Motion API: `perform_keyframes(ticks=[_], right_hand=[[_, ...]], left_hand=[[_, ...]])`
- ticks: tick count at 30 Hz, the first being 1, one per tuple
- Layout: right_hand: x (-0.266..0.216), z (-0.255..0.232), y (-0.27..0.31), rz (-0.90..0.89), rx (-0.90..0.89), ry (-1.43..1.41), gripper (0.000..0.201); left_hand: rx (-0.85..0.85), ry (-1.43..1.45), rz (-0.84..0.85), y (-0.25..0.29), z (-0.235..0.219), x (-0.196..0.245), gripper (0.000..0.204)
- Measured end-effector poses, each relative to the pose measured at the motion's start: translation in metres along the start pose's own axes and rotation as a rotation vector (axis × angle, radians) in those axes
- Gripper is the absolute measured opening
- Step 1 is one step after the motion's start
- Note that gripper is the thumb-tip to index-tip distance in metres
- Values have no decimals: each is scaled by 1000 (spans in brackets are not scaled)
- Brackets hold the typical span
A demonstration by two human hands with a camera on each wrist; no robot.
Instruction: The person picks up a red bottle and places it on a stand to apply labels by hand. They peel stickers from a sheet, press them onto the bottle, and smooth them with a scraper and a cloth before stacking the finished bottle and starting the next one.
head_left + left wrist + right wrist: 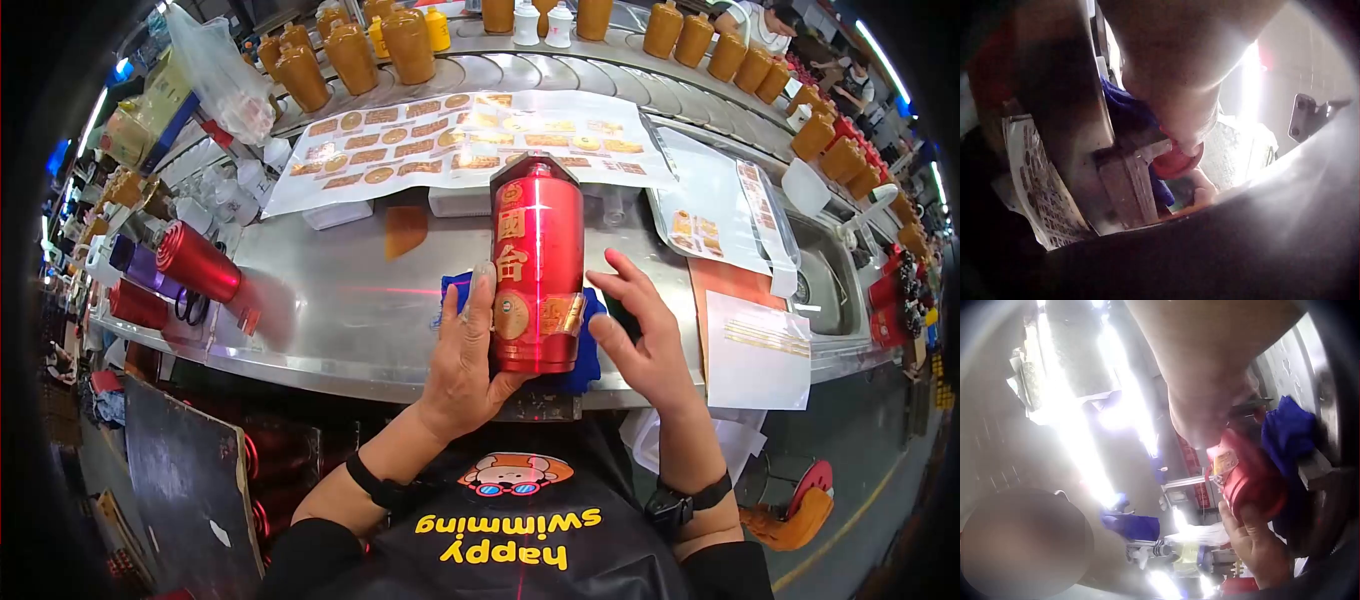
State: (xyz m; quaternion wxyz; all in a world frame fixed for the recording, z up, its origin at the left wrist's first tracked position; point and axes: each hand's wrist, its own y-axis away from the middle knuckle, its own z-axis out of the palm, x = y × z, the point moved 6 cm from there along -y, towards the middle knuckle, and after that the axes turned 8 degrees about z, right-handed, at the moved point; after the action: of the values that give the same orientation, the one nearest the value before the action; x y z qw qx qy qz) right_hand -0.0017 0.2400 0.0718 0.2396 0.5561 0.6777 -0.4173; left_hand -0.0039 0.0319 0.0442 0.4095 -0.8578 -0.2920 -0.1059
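Observation:
A glossy red bottle [541,235] with gold Chinese lettering is tilted over the front of the steel table, its neck pointing away. My left hand [463,365] holds it low on its left side, thumb by the base. In the right wrist view, left fingers [1251,525] lie against the bottle's lower end. At the bottle's lower right, a gold label [562,314] has an edge standing off the surface. My right hand [645,345] is beside that label with fingers spread. A blue cloth [590,350] lies behind the bottle, partly hidden by it.
Sheets of gold labels [400,150] lie at the table's back, with more on a tray [670,225] at the right. A red canister [200,262] leans at the left. Brown bottles [352,60] line the conveyor behind. A sink [828,280] is at the far right.

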Motion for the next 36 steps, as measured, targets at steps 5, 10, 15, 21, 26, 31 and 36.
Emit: perform_keyframes(ticks=[5,10,15,21,26,31,36], right_hand=[[-24,5,-6,-46,-63,-165,31],[-20,2,-12,103,-152,-272,18],[-3,2,-10,172,-137,-360,13],[9,9,-9,300,-147,-387,14],[13,11,-11,306,-152,-428,15],[11,15,-13,255,-174,-412,17],[10,17,-13,275,-154,-484,18]], left_hand=[[-17,4,-23,2,1,-2,97],[21,268,-83,-7,-8,-1,87],[129,739,-376,-27,-1,-14,76],[42,517,-329,-31,1,-14,83],[-169,15,-85,-35,-14,20,102],[-83,132,-90,-20,-4,5,113],[-43,276,-126,-16,-4,-2,106]])
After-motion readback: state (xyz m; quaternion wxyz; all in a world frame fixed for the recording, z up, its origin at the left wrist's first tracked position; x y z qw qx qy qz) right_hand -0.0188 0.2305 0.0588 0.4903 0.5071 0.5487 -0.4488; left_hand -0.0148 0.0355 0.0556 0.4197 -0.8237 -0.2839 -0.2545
